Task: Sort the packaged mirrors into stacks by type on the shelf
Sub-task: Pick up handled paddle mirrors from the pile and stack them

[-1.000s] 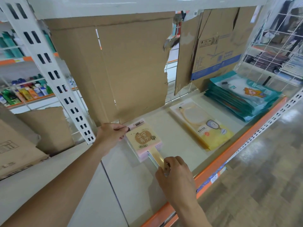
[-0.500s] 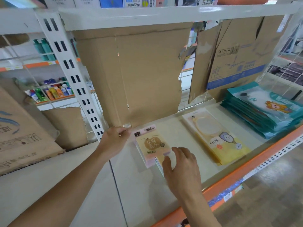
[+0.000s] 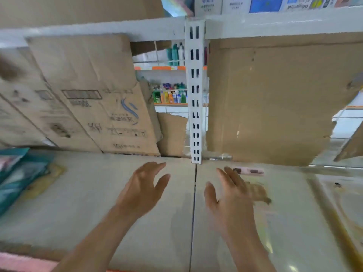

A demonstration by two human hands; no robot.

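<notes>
Two hands reach over the shelf (image 3: 94,197), one on each side of the single seam between its two boards. The left hand (image 3: 144,186) hovers left of the seam with its fingers (image 3: 154,168) straight and slightly spread, holding nothing. The right hand (image 3: 230,199) is right of the seam, its fingers also straight and apart, gripping nothing; it is motion-blurred, so whether it touches the pack behind it cannot be told.

One pink-topped mirror pack (image 3: 249,171) lies flat on the right board, near the back, just past the right hand's fingertips. Its pink strip carries two dark marks. The hand covers part of its beige face, and the blur hides whether more packs lie under it.

One yellow pack (image 3: 345,205) lies flat at the right edge, well apart from the pink one. Teal packs (image 3: 18,173) lie on the left board at the left edge; they are too smeared to count.

One white upright post (image 3: 193,95), punched with paired slots, stands at the back above the seam. One printed cardboard sheet (image 3: 88,91) leans left of it, one plain cardboard sheet (image 3: 275,107) stands right of it, and one small cardboard piece (image 3: 171,132) sits between the printed sheet and the post. Coloured bottles (image 3: 170,96) show on two shelves behind.
</notes>
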